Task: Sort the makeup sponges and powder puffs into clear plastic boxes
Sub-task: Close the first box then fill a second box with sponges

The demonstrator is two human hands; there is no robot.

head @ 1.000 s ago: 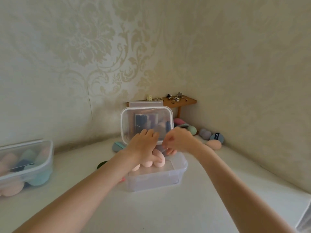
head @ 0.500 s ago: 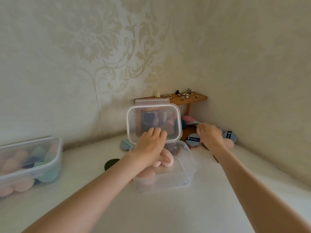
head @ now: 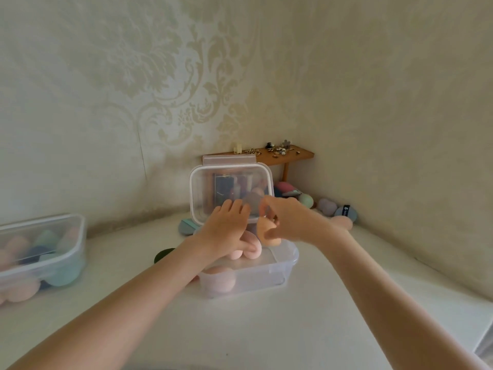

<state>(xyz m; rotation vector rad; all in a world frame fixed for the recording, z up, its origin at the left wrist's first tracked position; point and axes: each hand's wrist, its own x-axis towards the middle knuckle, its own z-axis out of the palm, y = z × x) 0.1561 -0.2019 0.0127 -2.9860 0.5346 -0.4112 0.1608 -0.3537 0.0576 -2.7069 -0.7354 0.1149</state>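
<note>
A clear plastic box (head: 266, 276) stands on the white surface in the middle, its lid (head: 210, 188) propped upright behind it. My left hand (head: 226, 231) presses down on pink sponges (head: 250, 249) stacked inside the box. My right hand (head: 290, 220) holds a peach egg-shaped sponge (head: 268, 232) just above the box's open top. Another pink sponge (head: 221, 281) shows through the front wall.
A second clear box (head: 42, 257) with several sponges sits at the far left. Loose sponges and puffs (head: 328, 206) lie in the right corner under a small wooden shelf (head: 280, 156). A teal puff (head: 186, 225) and a dark green puff (head: 162, 255) lie left of the middle box.
My right hand reached to the pile in the right corner, then came back over the box holding a peach sponge. My left hand stayed on the sponges in the box.
</note>
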